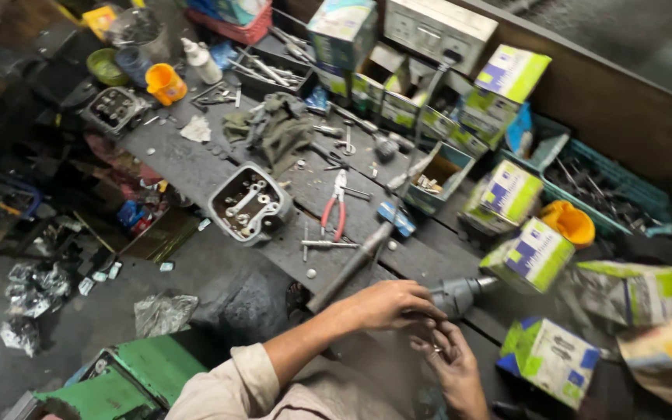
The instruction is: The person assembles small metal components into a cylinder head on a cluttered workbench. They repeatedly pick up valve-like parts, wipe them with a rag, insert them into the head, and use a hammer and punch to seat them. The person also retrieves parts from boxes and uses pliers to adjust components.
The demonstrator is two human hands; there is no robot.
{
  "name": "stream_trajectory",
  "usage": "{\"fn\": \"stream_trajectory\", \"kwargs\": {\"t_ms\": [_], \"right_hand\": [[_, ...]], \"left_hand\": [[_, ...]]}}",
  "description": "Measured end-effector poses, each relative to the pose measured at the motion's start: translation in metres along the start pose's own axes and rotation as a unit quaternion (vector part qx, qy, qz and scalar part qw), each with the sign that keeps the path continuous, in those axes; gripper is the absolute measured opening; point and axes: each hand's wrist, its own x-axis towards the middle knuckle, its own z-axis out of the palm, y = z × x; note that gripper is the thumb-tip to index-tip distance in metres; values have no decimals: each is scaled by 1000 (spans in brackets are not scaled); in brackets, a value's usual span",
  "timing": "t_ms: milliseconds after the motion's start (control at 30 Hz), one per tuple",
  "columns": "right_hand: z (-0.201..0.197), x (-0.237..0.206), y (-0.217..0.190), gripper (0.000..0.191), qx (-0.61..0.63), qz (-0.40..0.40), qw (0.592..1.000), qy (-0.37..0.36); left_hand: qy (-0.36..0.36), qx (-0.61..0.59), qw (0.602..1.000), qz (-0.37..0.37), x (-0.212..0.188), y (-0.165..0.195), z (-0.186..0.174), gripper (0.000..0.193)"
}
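At the counter (196, 167) edge, left hand (386, 305) grips a likely heavy, rigid drill (460, 294); right hand (449, 362) pinches something tiny.

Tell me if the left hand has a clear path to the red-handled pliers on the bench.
Probably yes. The left hand rests near the bench edge, and the red-handled pliers lie uncovered further up; only a long metal rod and small loose parts lie between, low enough to reach over.
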Motion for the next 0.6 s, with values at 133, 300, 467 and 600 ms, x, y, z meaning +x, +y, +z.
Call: {"fn": "stream_trajectory", "kwargs": {"t_ms": [133, 300, 467, 600], "right_hand": [[46, 36, -16, 26, -34, 8, 996, -78], [100, 73, -22, 27, -103, 4, 988, -111], [173, 105, -24, 25, -142, -13, 981, -132], [227, 113, -23, 20, -137, 0, 987, -87]], "left_hand": [[17, -3, 997, -69, -43, -12, -44, 23], [-41, -9, 986, -158, -98, -11, -94, 27], [-43, -90, 980, -174, -140, -22, -134, 28], [-17, -94, 985, -145, -168, -43, -164, 31]]}}
